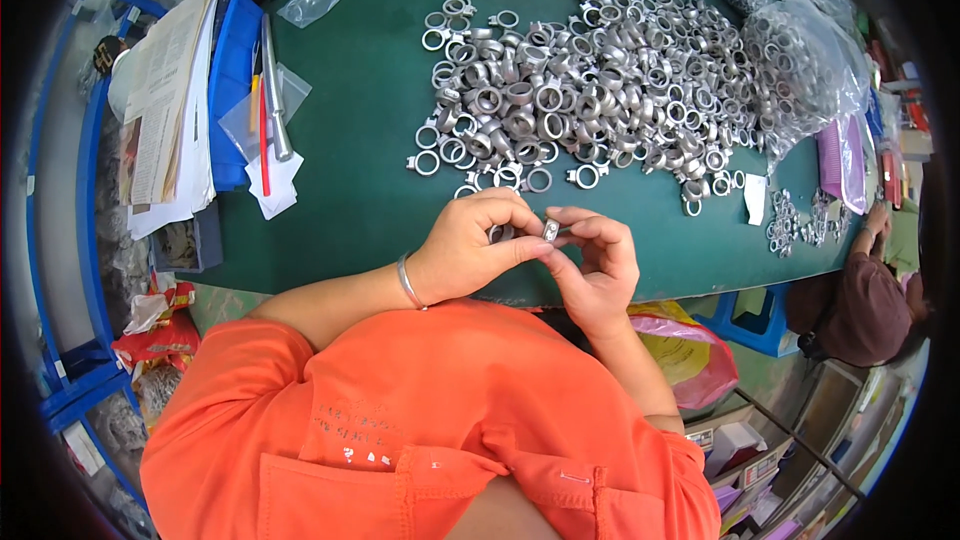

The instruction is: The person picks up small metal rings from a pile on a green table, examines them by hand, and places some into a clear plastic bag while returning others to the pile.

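Close to the table's near edge, both of my hands come together over small silver-coloured metal rings. My left hand [462, 245], with a bracelet at its wrist, is closed, and a metal ring [499, 233] shows between its thumb and fingers. At the fingertips where the hands meet is a ring's rectangular head [551, 230]. My right hand [603, 265] pinches at this head with thumb and fingers. Whether the head belongs to the same ring or to a second one, I cannot tell. Just beyond my hands spreads a big heap of similar rings [550, 95].
Clear plastic bags of rings [805, 65] lie at the right, near smaller ring piles [783, 225] and a white paper slip [754, 200]. At left stand a blue tray [228, 90], papers [175, 100] and a red pen [265, 145]. Another person [858, 305] sits at far right.
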The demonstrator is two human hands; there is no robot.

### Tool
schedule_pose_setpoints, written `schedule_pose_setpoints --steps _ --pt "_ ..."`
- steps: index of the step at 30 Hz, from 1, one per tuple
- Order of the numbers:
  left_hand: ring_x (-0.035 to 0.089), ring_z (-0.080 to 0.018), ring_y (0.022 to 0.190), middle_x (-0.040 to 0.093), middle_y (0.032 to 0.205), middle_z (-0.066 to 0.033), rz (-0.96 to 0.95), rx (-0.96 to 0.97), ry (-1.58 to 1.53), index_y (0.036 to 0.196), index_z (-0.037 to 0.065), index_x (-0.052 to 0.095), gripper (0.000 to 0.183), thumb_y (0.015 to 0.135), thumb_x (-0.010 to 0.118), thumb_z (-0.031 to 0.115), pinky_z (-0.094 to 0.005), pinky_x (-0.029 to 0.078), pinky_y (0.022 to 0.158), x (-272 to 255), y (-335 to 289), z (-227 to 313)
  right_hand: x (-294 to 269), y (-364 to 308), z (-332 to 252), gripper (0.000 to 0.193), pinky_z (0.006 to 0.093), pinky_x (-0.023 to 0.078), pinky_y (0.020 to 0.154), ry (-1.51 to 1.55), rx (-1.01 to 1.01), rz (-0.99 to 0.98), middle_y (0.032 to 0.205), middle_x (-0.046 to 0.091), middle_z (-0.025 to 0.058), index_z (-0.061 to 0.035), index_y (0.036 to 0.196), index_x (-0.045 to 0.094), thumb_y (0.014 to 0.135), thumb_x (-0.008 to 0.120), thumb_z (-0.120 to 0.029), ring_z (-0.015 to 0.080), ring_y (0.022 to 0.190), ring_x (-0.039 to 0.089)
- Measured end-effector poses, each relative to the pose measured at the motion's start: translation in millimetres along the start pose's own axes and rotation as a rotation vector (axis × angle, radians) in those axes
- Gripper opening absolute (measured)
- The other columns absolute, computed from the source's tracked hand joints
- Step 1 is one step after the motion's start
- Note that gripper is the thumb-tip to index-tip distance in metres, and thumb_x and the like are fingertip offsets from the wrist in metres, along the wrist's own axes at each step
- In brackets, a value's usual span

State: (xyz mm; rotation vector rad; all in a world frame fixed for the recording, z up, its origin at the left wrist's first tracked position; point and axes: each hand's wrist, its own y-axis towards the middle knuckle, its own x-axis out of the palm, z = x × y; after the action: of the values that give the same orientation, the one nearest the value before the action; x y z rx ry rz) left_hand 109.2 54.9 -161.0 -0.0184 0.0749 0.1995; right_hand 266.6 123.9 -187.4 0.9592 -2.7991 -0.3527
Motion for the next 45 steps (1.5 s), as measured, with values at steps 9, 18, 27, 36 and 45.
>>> schedule_pose_setpoints --steps 9,18,27,36,45 --pt "0.052 -0.0071 0.057 0.056 0.077 -0.0035 0.061 -0.073 -0.009 0.075 0.000 0.059 0.007 0.079 0.064 0.002 -0.0205 0.040 0.051 -3.1 -6.4 -2.5 -74.1 87.8 -40.8 0.027 0.0359 0.047 0.073 -0.751 -0.615 -0.023 0.089 0.061 0.0119 -0.0027 0.090 0.059 0.065 0.067 0.007 0.0276 0.081 0.059" --pt "0.051 -0.0047 0.055 0.055 0.076 -0.0021 0.065 -0.107 -0.102 0.077 0.000 0.058 0.009 0.081 0.064 0.005 -0.0179 0.037 0.047 -1.4 -10.6 3.6 -244.7 229.1 -124.8 0.022 0.0337 0.046 0.078 -1.426 -0.694 0.673 0.092 0.064 0.0099 -0.0060 0.098 0.063 0.078 0.067 -0.015 0.0253 0.085 0.060" --pt "0.053 -0.0060 0.062 0.056 0.080 -0.0024 0.037 -0.210 -0.082 0.079 0.000 0.059 0.006 0.081 0.063 0.004 -0.0194 0.041 0.056 -2.5 -9.3 -0.6 -90.6 104.3 -38.5 0.022 0.0390 0.043 0.076 -0.994 -0.459 -0.455 0.083 0.060 0.0080 -0.0065 0.084 0.063 0.066 0.056 0.006 0.0278 0.084 0.056" --pt "0.053 -0.0057 0.062 0.058 0.080 -0.0015 0.025 -0.307 -0.189 0.089 0.001 0.062 0.009 0.084 0.061 0.007 -0.0184 0.041 0.052 0.7 -4.8 -1.3 -42.5 36.3 1.7 0.006 0.0215 0.041 0.060 -0.275 0.368 -0.164 0.076 0.056 0.0006 -0.0034 0.084 0.059 0.081 0.064 -0.004 0.0077 0.067 0.050" --pt "0.053 -0.0055 0.063 0.059 0.080 -0.0007 0.000 -0.228 -0.183 0.085 0.000 0.063 0.008 0.082 0.065 0.007 -0.0181 0.040 0.053 0.2 -0.6 -6.9 -17.3 24.3 -7.8 0.009 0.0283 0.044 0.064 -0.309 -0.011 -0.296 0.081 0.058 0.0086 -0.0009 0.085 0.056 0.078 0.060 0.003 0.0200 0.072 0.056"
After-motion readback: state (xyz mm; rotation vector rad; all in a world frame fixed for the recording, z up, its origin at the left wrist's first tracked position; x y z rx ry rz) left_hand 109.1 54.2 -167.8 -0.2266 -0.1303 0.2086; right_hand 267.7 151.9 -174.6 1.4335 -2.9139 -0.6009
